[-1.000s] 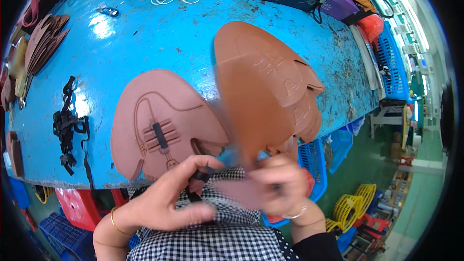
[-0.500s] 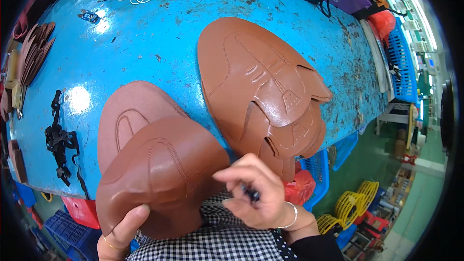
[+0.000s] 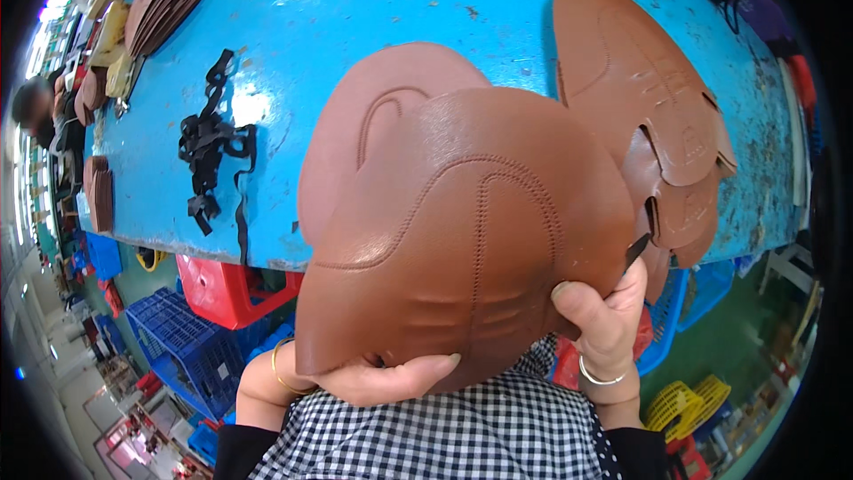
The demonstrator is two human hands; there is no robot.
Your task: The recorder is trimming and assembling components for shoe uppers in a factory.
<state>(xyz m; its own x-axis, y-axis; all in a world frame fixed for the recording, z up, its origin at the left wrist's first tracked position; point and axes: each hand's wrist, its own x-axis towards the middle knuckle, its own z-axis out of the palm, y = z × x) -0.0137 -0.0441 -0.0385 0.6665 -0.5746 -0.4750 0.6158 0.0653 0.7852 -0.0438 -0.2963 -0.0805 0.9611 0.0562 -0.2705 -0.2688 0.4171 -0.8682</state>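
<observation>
A brown stitched leather shoe upper (image 3: 515, 240) is held up before me, its smooth face showing curved double seams and short embossed creases. My left hand (image 3: 382, 380) grips its lower edge, thumb on the face and fingers behind. My right hand (image 3: 606, 311) pinches its right edge with the thumb in front. A dark pointed tool (image 3: 637, 249) sticks up from that hand; its kind is hidden. Behind the held upper, another one (image 3: 355, 116) lies with its paler pinkish underside up. To the right rests an overlapping stack of brown uppers (image 3: 613, 53).
Black straps (image 3: 213, 147) lie tangled on the blue table (image 3: 293, 18). Stacked leather pieces (image 3: 164, 4) sit at the far left. A red stool (image 3: 222, 293) and a blue crate (image 3: 182, 347) stand below the left table edge; yellow baskets (image 3: 684, 409) are at lower right.
The held upper is raised and opened flatter toward me. My right hand, apart from it before, now grips its right edge. The view has turned left.
</observation>
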